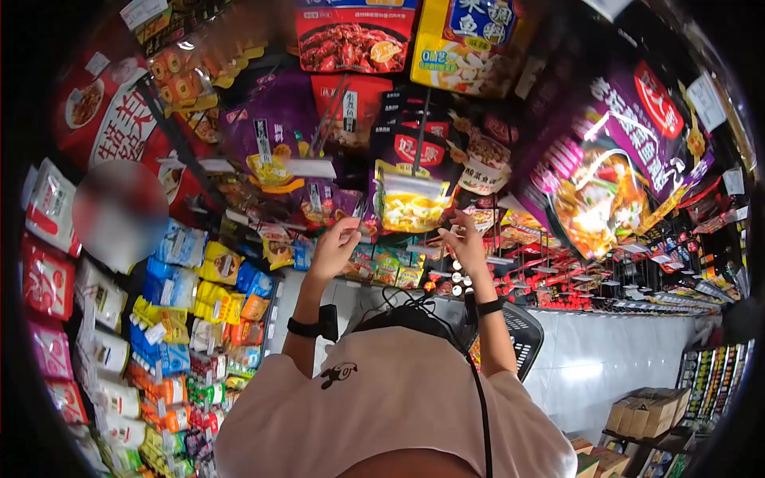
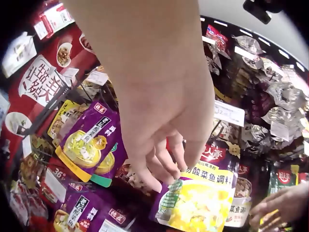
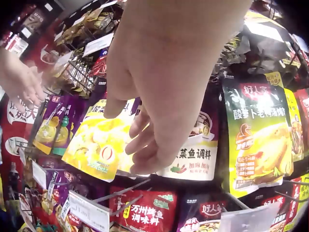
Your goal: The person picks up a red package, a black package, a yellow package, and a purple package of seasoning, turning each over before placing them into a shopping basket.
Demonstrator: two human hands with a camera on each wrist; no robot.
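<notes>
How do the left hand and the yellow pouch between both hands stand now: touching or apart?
Apart. The right wrist view shows the left hand left of the yellow pouch, with a purple pouch visible in the gap.

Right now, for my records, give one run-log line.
left hand: left of yellow-fronted packet; right hand: right of it; grip: none seen

On your left you see yellow bags point(image 1: 221, 263) beside blue bags point(image 1: 182, 243); on your right, a black basket point(image 1: 531, 338), and cardboard boxes point(image 1: 648, 412) along the edge of a dark shelf point(image 1: 673, 443).
</notes>
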